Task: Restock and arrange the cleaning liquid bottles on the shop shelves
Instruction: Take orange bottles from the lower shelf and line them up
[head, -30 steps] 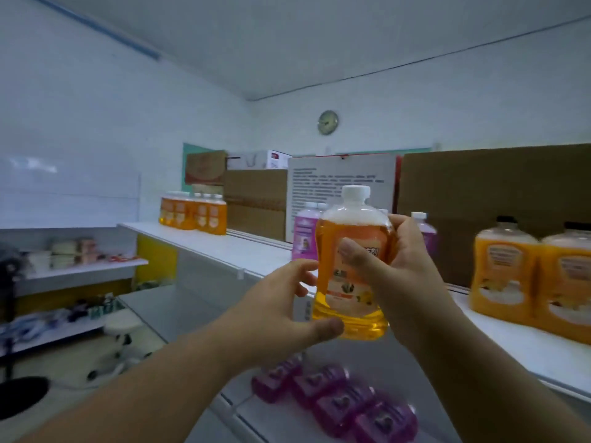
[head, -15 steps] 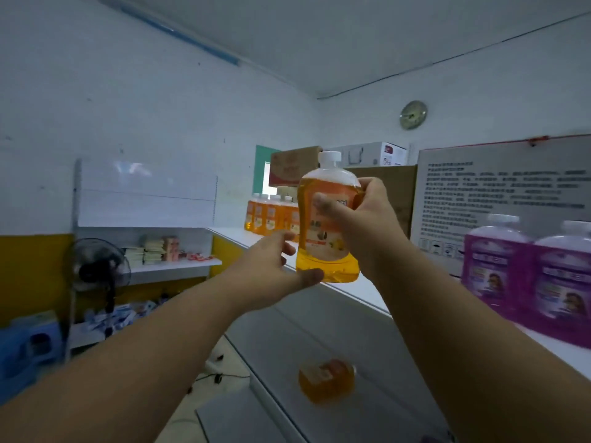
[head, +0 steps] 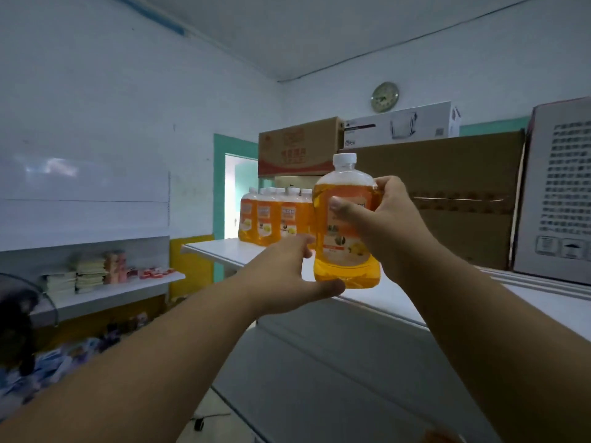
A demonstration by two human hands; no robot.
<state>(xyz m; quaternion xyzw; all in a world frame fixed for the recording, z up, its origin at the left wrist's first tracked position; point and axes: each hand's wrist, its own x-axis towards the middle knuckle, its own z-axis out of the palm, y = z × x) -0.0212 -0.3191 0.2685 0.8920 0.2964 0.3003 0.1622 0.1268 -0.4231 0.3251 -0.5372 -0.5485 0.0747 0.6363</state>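
An orange cleaning liquid bottle [head: 347, 260] with a white cap is held upright just above the white top shelf [head: 393, 298]. My right hand [head: 387, 225] grips its body from the right, thumb across the label. My left hand [head: 287, 276] supports its base from the left, thumb under the bottom edge. A group of several matching orange bottles [head: 271, 219] stands at the far left end of the same shelf, behind and left of the held bottle.
Large cardboard sheets [head: 454, 199] and a printed white box [head: 563, 193] line the back of the shelf, with boxes [head: 300, 145] on top. A lower grey shelf [head: 335, 378] lies below. A wall shelf with packets [head: 105, 279] and a fan [head: 19, 318] are at left.
My view and both hands have swung left along the shelf, carrying the bottle away from the purple bottles toward the orange group. The purple bottles have left the view.
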